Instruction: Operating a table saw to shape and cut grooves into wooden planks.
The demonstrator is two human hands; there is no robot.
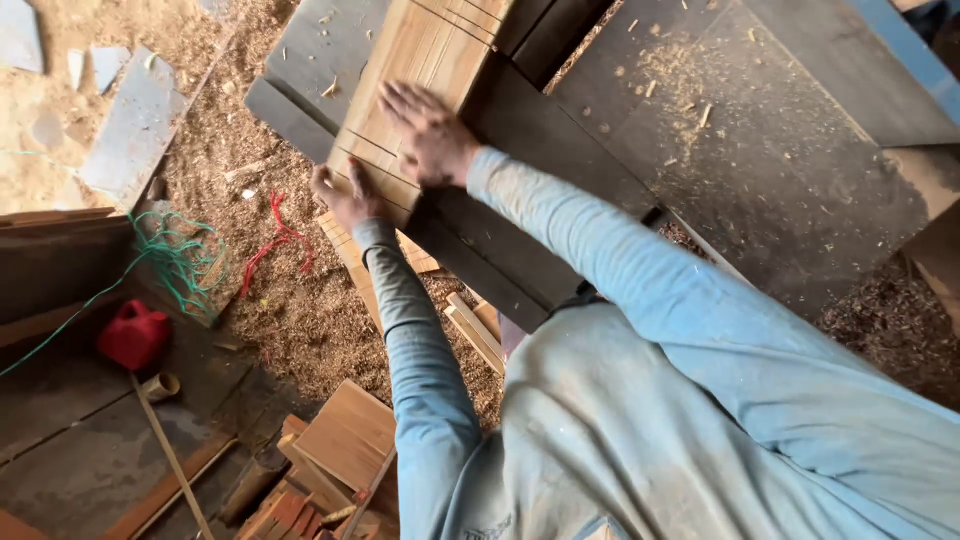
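Note:
A light wooden board (425, 60) with dark lines drawn along and across it lies on a dark grey bench top (560, 150). My right hand (432, 135) rests flat on the board, fingers spread, palm down. My left hand (345, 195) grips the board's near left edge, fingers curled around it. Both arms are in dusty light-blue sleeves.
Sawdust covers the floor at left. Down there lie a red jug (135, 335), a green cord (180, 255), a red string (275, 240) and grey sheet offcuts (135, 125). Cut wood pieces are stacked at the bottom (345, 450), and wooden slats (475, 330) lie beneath the bench.

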